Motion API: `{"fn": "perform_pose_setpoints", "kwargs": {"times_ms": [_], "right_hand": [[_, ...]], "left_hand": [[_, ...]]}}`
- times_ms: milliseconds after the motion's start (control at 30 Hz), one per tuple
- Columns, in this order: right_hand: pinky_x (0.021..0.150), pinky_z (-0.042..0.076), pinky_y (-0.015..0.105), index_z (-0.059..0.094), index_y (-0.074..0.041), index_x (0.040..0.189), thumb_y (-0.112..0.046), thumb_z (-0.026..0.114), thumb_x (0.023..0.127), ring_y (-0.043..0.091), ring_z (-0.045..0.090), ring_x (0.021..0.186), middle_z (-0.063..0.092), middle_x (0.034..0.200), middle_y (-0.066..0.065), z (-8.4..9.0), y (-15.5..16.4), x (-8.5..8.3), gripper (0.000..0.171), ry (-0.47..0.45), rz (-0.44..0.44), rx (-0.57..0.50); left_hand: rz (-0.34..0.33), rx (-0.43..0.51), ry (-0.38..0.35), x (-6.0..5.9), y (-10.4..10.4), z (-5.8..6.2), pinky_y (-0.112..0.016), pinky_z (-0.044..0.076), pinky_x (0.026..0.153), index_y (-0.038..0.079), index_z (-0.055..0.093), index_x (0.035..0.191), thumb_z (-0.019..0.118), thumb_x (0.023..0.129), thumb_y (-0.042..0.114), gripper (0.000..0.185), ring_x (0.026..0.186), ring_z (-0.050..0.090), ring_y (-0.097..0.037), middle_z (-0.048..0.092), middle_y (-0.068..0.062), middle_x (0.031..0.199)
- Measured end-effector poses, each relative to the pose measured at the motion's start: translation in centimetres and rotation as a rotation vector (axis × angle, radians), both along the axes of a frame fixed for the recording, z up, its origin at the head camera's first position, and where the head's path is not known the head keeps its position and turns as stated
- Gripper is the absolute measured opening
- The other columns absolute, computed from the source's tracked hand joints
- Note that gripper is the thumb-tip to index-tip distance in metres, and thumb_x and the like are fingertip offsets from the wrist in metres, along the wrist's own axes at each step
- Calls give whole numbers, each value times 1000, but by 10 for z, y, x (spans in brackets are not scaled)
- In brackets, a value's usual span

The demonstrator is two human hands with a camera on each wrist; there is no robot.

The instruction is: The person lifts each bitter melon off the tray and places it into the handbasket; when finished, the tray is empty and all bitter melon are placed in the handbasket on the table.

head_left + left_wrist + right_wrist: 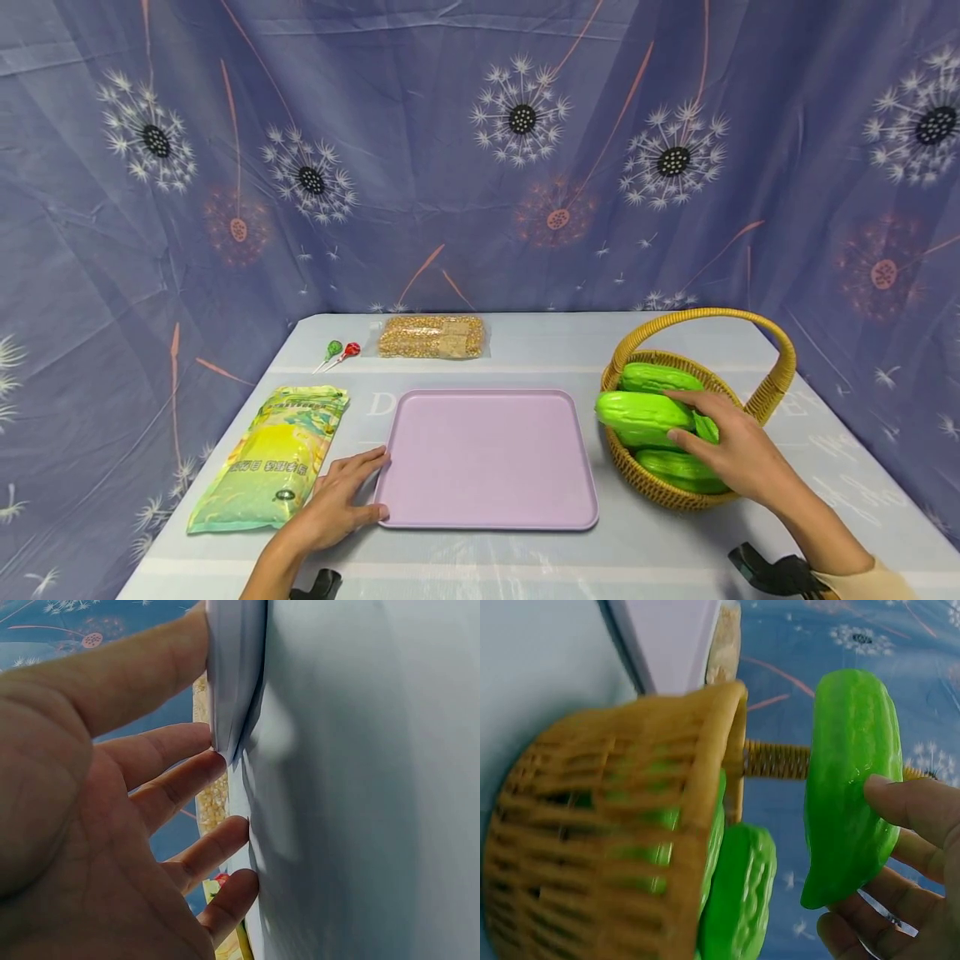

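Note:
My right hand (731,446) pinches a bright green bitter melon (643,412) between thumb and fingers, at the mouth of a wicker basket (652,487). In the right wrist view the held bitter melon (851,780) is apart from the basket rim (712,787), its pointed tip showing. More bitter melons (678,468) lie inside the basket, partly hidden by the held one and my hand. My left hand (337,500) touches the left edge of a lilac tray (495,458) with thumb and fingertips. Its fingers are mostly straight in the left wrist view.
A yellow-green printed bag (273,454) lies left of the tray. Two lollipops, one green (333,348) and one red (351,350), and a clear pack of yellow kernels (431,337) lie toward the back. The basket's tall handle (705,314) arches over it. A patterned blue curtain (450,167) hangs behind the table.

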State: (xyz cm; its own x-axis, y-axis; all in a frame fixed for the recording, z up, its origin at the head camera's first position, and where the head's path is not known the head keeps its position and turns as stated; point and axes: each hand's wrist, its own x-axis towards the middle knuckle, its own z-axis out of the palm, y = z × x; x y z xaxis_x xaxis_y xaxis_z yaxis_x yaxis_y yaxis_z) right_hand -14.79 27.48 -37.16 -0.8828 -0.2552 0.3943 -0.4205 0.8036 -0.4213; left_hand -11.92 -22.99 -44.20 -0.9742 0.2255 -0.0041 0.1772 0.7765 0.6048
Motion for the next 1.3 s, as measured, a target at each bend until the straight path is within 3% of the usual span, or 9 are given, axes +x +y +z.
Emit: {"fn": "perform_pose_setpoints", "kwargs": {"times_ms": [100,200,300,367,667,967,1300], "right_hand": [[83,39,58,55,-10,129,-23,71,84,39,48,116,57,124,15,0,8,-1,49,-6,-1,-2],[80,41,55,56,-10,128,-23,71,84,20,51,111,58,120,12,-1,16,-2,49,7,-12,5],[75,43,50,57,-9,126,-23,72,83,0,46,100,59,114,8,-3,23,-6,48,37,-30,26],[72,43,46,58,-9,125,-23,72,83,-4,43,96,59,111,7,-5,27,-8,47,46,-43,42],[69,42,45,57,-6,125,-22,70,84,23,54,90,60,107,10,-12,36,-17,46,10,-71,57],[81,38,62,55,-3,127,-21,68,87,48,49,110,57,120,25,-20,40,-25,47,-56,-51,26],[81,39,63,53,-4,130,-26,66,88,50,49,111,53,129,28,-22,38,-28,48,-96,-75,46]], "left_hand": [[0,3,2,0,0,0,-46,26,91,12,52,135,76,73,36,70,128,35,-30,42,-5,148],[1,3,6,0,0,0,-46,26,91,12,52,135,76,73,36,70,128,35,-29,42,-5,148],[0,0,9,0,1,0,-46,26,91,12,52,135,76,73,35,70,128,35,-30,42,-5,148],[2,-1,9,0,0,0,-47,26,92,12,52,135,76,73,35,70,128,35,-30,42,-5,148],[4,2,13,0,0,-1,-50,25,94,12,53,134,76,73,36,69,127,36,-30,43,-5,147],[8,0,-2,0,1,-2,-48,26,93,12,53,134,76,73,35,69,128,36,-29,43,-4,148],[9,1,-8,-1,0,-1,-46,26,92,13,52,134,76,73,36,70,128,35,-28,42,-3,149]]}}
